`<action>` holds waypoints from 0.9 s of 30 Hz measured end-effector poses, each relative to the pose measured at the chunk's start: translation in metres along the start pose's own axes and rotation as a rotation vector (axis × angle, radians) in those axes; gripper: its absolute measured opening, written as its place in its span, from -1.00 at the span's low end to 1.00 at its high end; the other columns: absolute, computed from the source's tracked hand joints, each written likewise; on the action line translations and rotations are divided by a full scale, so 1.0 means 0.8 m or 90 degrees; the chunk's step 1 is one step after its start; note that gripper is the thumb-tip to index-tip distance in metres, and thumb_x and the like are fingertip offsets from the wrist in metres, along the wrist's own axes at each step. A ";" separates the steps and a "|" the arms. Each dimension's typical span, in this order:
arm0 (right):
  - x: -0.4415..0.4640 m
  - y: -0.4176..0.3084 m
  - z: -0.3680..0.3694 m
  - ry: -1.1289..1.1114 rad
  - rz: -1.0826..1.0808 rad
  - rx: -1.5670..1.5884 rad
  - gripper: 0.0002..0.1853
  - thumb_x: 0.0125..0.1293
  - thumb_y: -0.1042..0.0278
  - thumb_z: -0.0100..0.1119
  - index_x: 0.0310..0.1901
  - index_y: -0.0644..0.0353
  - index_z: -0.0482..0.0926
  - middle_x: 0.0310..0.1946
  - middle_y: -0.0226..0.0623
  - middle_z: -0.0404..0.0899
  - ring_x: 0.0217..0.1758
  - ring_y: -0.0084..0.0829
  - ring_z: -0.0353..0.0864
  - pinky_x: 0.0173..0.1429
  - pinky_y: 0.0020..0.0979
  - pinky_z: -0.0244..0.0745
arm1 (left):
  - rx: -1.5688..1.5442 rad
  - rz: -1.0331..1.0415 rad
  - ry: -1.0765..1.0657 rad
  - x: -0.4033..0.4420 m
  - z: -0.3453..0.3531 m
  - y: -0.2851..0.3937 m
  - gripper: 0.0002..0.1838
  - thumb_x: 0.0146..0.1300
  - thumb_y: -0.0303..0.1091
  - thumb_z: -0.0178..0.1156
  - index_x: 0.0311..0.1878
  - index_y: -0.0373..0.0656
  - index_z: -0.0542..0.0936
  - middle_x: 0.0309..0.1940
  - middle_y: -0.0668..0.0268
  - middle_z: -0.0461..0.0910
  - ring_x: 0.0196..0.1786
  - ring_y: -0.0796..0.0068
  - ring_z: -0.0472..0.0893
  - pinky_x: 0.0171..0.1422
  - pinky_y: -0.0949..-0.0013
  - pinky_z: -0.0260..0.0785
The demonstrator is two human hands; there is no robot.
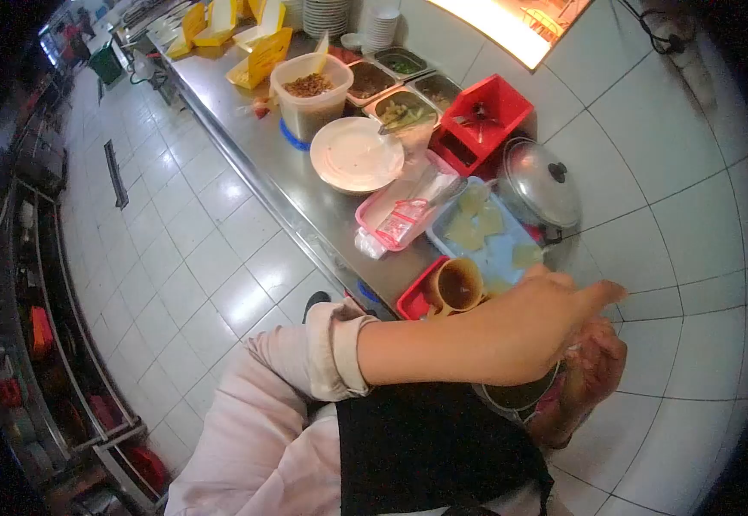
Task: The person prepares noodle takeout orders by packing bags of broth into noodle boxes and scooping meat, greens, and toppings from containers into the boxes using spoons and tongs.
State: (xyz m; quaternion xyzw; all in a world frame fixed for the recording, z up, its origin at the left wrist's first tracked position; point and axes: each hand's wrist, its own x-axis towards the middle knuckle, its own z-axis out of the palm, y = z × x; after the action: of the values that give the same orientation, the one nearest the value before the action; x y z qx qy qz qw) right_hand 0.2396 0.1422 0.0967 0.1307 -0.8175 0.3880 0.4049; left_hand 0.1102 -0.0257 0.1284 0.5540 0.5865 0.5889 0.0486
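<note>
My left hand [533, 322] reaches across from the left, its sleeve rolled up above the forearm. One finger points out to the right while the others curl downward, mostly hidden behind the back of the hand. Just below it, my right hand [596, 365] has its fingers curled, close to or touching the left fingers. A small whitish bit shows between the two hands, too small to name. Beneath them is a round metal-rimmed container [520, 397] with dark contents, partly covered by my forearm. A brown mug [458, 284] stands in a red tray [413, 292] beside my left wrist.
A blue tray [486, 232] holds pale yellowish square sheets. Around it are a pink basket [383, 228] with plastic bags, a lidded pot [539, 182], a red box [487, 112], stacked plates [357, 155], a tub [309, 107] of brown crumbly food and yellow boxes [262, 56].
</note>
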 end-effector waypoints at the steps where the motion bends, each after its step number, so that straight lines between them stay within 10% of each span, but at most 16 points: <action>1: 0.002 -0.001 0.004 0.016 -0.008 -0.001 -0.62 0.16 0.65 0.33 0.00 0.30 0.46 -0.24 -0.08 0.62 -0.15 -0.14 0.60 0.03 -0.16 0.51 | -0.021 0.011 0.008 0.000 0.002 -0.001 -0.32 0.17 -0.46 0.28 0.39 -0.17 0.31 -0.30 0.08 0.65 -0.17 -0.05 0.63 -0.03 0.07 0.37; 14: -0.021 -0.007 -0.023 0.013 0.144 -0.254 -0.56 0.26 0.57 0.27 0.18 0.35 0.45 -0.01 -0.08 0.62 0.00 -0.36 0.62 0.28 -0.10 0.44 | 0.007 0.177 0.035 -0.005 -0.011 -0.003 -0.25 0.23 -0.44 0.11 0.52 -0.06 0.19 -0.40 0.19 0.59 -0.37 0.12 0.61 -0.33 0.23 0.40; 20: -0.015 0.008 -0.006 0.093 -0.010 -0.355 -0.69 0.36 0.30 0.09 -0.05 0.40 0.56 -0.21 -0.02 0.65 -0.13 -0.05 0.64 0.14 0.16 0.51 | 0.204 0.246 0.055 -0.016 -0.008 0.005 -0.31 0.22 -0.39 0.10 0.48 -0.09 0.26 -0.50 0.30 0.40 -0.47 0.24 0.49 -0.38 0.23 0.33; 27: -0.001 -0.007 0.012 0.085 -0.050 -0.400 -0.78 0.37 0.44 0.14 -0.02 0.35 0.51 -0.26 -0.23 0.54 -0.16 -0.30 0.52 0.06 -0.19 0.44 | 0.202 0.156 0.162 -0.019 0.013 -0.004 -0.59 0.15 -0.30 0.19 0.11 -0.07 0.60 -0.41 0.33 0.46 -0.28 0.31 0.52 -0.21 0.23 0.33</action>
State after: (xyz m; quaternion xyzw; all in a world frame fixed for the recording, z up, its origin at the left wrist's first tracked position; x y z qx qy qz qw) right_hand 0.2380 0.1316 0.0953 0.0052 -0.8634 0.1086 0.4927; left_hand 0.1214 -0.0290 0.1144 0.5433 0.6013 0.5559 -0.1851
